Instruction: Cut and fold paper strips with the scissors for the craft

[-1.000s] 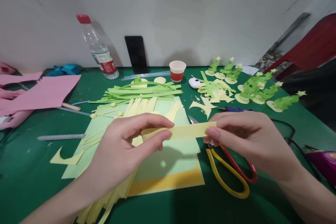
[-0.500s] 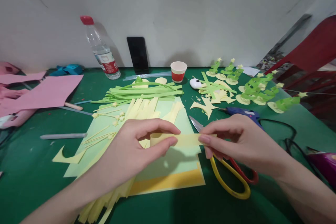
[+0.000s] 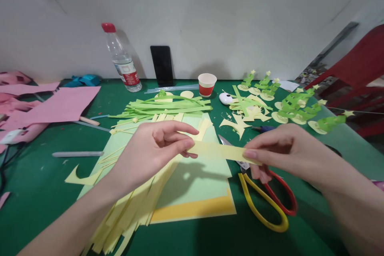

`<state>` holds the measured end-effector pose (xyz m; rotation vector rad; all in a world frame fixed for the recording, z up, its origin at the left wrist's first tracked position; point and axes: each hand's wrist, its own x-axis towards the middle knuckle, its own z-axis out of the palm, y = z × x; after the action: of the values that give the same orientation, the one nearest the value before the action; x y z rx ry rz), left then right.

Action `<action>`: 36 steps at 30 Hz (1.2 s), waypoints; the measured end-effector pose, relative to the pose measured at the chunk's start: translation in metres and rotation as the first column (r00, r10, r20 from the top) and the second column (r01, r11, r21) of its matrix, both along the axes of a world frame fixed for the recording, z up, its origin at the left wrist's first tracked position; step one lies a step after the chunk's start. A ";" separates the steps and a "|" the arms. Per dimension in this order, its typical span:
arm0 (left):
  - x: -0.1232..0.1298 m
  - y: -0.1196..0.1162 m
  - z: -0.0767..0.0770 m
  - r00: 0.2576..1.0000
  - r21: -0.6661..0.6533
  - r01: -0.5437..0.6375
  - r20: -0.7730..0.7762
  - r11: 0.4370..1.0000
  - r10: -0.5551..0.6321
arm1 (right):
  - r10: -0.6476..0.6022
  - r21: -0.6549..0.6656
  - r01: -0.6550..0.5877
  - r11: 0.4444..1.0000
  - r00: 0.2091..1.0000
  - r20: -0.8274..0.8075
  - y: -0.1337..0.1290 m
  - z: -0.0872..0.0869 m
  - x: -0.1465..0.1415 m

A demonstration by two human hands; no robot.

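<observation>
A pale yellow paper strip (image 3: 219, 151) is stretched between my two hands above the light green paper sheet (image 3: 201, 188). My left hand (image 3: 150, 154) pinches its left end with the thumb against the lower fingers, the index finger lifted off. My right hand (image 3: 285, 150) is closed on the other end between thumb and fingers. Below my right hand lie scissors (image 3: 249, 204) with one yellow and one red handle. A bundle of yellow paper strips (image 3: 132, 212) runs beneath my left hand and forearm, partly hidden by them.
Green paper strips (image 3: 168, 107) lie behind the sheet. Along the wall stand a water bottle (image 3: 128, 74), a phone (image 3: 162, 66) and a paper cup (image 3: 207, 85). Paper scraps (image 3: 235, 125) and several green spiral trees (image 3: 292, 104) are at right, pink sheets (image 3: 66, 104) at left.
My right hand has moved right and my left hand slightly left and up, so more of the strip shows flat; its loop at the left hand is gone. The view has shifted slightly.
</observation>
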<state>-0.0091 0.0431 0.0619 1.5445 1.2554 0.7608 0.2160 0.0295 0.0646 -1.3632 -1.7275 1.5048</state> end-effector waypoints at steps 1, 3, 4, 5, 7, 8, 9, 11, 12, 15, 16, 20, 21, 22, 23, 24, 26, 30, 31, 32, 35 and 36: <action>0.001 0.000 0.000 1.000 -0.007 0.014 -0.016 1.000 -0.015 | 0.076 -0.015 -0.075 0.997 0.996 0.050 0.001 -0.001 0.001; 0.003 -0.002 0.000 0.997 -0.031 0.061 -0.050 0.998 -0.062 | 0.251 -0.039 -0.248 0.968 0.951 0.178 0.004 -0.004 0.000; 0.004 -0.003 -0.001 0.993 -0.052 0.095 -0.068 0.994 -0.098 | 0.324 -0.046 -0.322 0.945 0.918 0.229 0.005 -0.006 -0.002; 0.005 -0.005 -0.001 0.987 -0.073 0.129 -0.086 0.989 -0.135 | 0.374 -0.045 -0.376 0.926 0.891 0.258 0.006 -0.008 -0.005; 0.008 -0.009 -0.003 0.971 -0.102 0.192 -0.124 0.976 -0.204 | 0.424 -0.035 -0.429 0.903 0.874 0.236 0.005 -0.013 -0.013; 0.009 -0.010 -0.003 0.963 -0.105 0.217 -0.138 0.971 -0.230 | 0.428 -0.027 -0.431 0.902 0.882 0.199 0.004 -0.015 -0.018; 0.010 -0.011 -0.004 0.956 -0.101 0.242 -0.148 0.965 -0.255 | 0.428 -0.025 -0.430 0.902 0.889 0.163 0.003 -0.018 -0.022; 0.011 -0.011 -0.006 0.945 -0.080 0.282 -0.150 0.956 -0.291 | 0.410 -0.034 -0.409 0.912 0.907 0.097 0.000 -0.023 -0.029; 0.011 -0.010 -0.007 0.944 -0.065 0.290 -0.143 0.955 -0.296 | 0.397 -0.043 -0.395 0.918 0.916 0.059 -0.001 -0.025 -0.031; 0.010 -0.005 -0.011 0.947 -0.011 0.304 -0.105 0.953 -0.304 | 0.334 -0.079 -0.340 0.937 0.939 -0.076 -0.003 -0.030 -0.032; 0.010 -0.004 -0.012 0.944 0.011 0.319 -0.098 0.948 -0.316 | 0.309 -0.102 -0.322 0.941 0.943 -0.124 -0.004 -0.031 -0.031; 0.010 -0.003 -0.018 0.892 0.141 0.439 -0.182 0.887 -0.413 | 0.225 -0.205 -0.291 0.935 0.929 -0.293 -0.006 -0.032 -0.030; 0.010 -0.004 -0.019 0.880 0.196 0.462 -0.222 0.865 -0.420 | 0.212 -0.232 -0.293 0.928 0.924 -0.319 -0.006 -0.032 -0.031; 0.010 -0.004 -0.020 0.870 0.253 0.480 -0.259 0.840 -0.419 | 0.199 -0.256 -0.293 0.921 0.920 -0.337 -0.007 -0.032 -0.031; 0.010 -0.005 -0.021 0.863 0.308 0.494 -0.288 0.813 -0.416 | 0.187 -0.280 -0.292 0.915 0.919 -0.348 -0.008 -0.032 -0.032; 0.010 -0.005 -0.021 0.856 0.351 0.508 -0.308 0.787 -0.415 | 0.175 -0.300 -0.289 0.909 0.918 -0.355 -0.009 -0.032 -0.032; 0.009 -0.005 -0.022 0.844 0.392 0.530 -0.334 0.752 -0.420 | 0.157 -0.323 -0.283 0.903 0.918 -0.365 -0.009 -0.032 -0.032; 0.010 -0.006 -0.024 0.858 0.377 0.507 -0.310 0.775 -0.410 | 0.119 -0.310 -0.243 0.919 0.922 -0.370 -0.009 -0.030 -0.031; 0.011 -0.006 -0.025 0.871 0.369 0.483 -0.294 0.794 -0.394 | 0.105 -0.303 -0.228 0.925 0.922 -0.374 -0.009 -0.030 -0.031; 0.011 -0.006 -0.026 0.882 0.362 0.463 -0.282 0.809 -0.379 | 0.092 -0.298 -0.216 0.930 0.921 -0.379 -0.009 -0.029 -0.031; 0.011 -0.006 -0.027 0.882 0.384 0.460 -0.297 0.800 -0.365 | 0.074 -0.294 -0.195 0.936 0.923 -0.379 -0.010 -0.029 -0.032; 0.011 -0.006 -0.026 0.873 0.405 0.478 -0.315 0.780 -0.372 | 0.072 -0.292 -0.191 0.937 0.925 -0.373 -0.010 -0.030 -0.032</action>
<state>0.0018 0.0371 0.0355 2.2741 0.8343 0.6290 0.1838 0.0192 0.0350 -1.0409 -1.4097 2.0420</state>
